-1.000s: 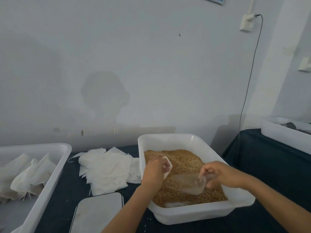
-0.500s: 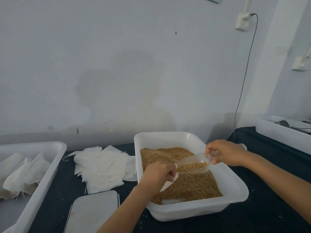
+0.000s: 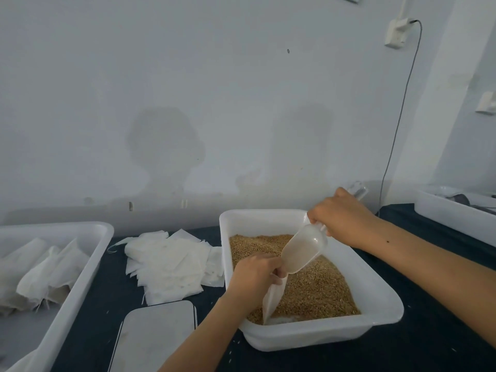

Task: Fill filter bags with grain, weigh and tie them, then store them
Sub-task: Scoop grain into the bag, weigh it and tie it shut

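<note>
A white tub (image 3: 381, 307) holds brown grain (image 3: 316, 288) in the middle of the dark table. My left hand (image 3: 253, 273) grips the mouth of a white filter bag (image 3: 273, 298), which hangs down into the grain. My right hand (image 3: 339, 216) holds the handle of a clear plastic scoop (image 3: 303, 249). The scoop is tipped steeply, its mouth down at the bag's opening. A loose pile of empty filter bags (image 3: 166, 264) lies left of the tub.
A flat grey-white scale (image 3: 155, 336) sits at the front, left of the tub. At the far left stands a white tub (image 3: 80, 277) holding several filled bags. Another white tub (image 3: 453, 216) stands at the right. A cable (image 3: 397, 130) hangs down the wall.
My right hand lifted the scoop out of the grain, raised its handle and tipped it down to the bag. My left hand turned the bag upright under the scoop.
</note>
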Demonstrator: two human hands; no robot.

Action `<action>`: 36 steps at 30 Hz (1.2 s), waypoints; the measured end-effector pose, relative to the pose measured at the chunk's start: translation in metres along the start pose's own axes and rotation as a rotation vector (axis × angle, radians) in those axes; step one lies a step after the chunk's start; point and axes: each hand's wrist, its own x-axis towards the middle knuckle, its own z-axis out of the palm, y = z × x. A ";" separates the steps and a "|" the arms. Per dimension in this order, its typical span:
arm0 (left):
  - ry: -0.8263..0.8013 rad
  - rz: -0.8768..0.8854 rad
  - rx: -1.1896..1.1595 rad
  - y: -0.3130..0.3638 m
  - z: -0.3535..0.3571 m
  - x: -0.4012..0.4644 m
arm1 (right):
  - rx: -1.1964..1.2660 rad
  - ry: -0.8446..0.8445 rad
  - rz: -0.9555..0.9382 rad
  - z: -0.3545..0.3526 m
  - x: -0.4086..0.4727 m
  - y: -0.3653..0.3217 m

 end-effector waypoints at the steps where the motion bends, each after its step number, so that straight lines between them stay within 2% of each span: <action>1: 0.003 -0.005 0.000 0.000 0.000 0.000 | -0.042 0.036 -0.023 -0.001 0.001 -0.001; 6: -0.001 -0.040 -0.055 -0.002 0.002 0.000 | -0.128 0.150 -0.077 -0.003 -0.003 -0.003; 10: 0.029 -0.172 -0.164 -0.005 0.003 -0.001 | -0.004 0.061 0.097 0.009 -0.008 0.001; 13: 0.088 -0.374 -0.464 -0.008 -0.005 0.001 | 0.191 -0.085 0.254 0.029 -0.013 -0.004; 17: 0.211 -0.594 -0.933 -0.013 -0.015 0.001 | 0.340 -0.211 0.307 0.064 -0.017 -0.024; 19: 0.252 -0.646 -1.065 -0.013 -0.018 -0.001 | 0.414 -0.267 0.289 0.078 -0.016 -0.034; 22: 0.314 -0.715 -1.132 -0.013 -0.021 -0.001 | 0.543 -0.300 0.275 0.095 -0.013 -0.054; 26: 0.334 -0.761 -1.152 -0.011 -0.022 0.000 | 0.654 -0.281 0.257 0.111 -0.011 -0.080; 33: 0.436 -0.709 -1.264 -0.008 -0.032 -0.005 | 0.592 -0.360 0.210 0.111 -0.005 -0.093; 35: 0.457 -0.660 -1.251 -0.007 -0.042 -0.008 | 0.771 -0.274 0.191 0.098 -0.002 -0.090; 36: 0.470 -0.635 -1.233 -0.006 -0.049 -0.010 | 0.941 -0.208 0.185 0.088 -0.001 -0.090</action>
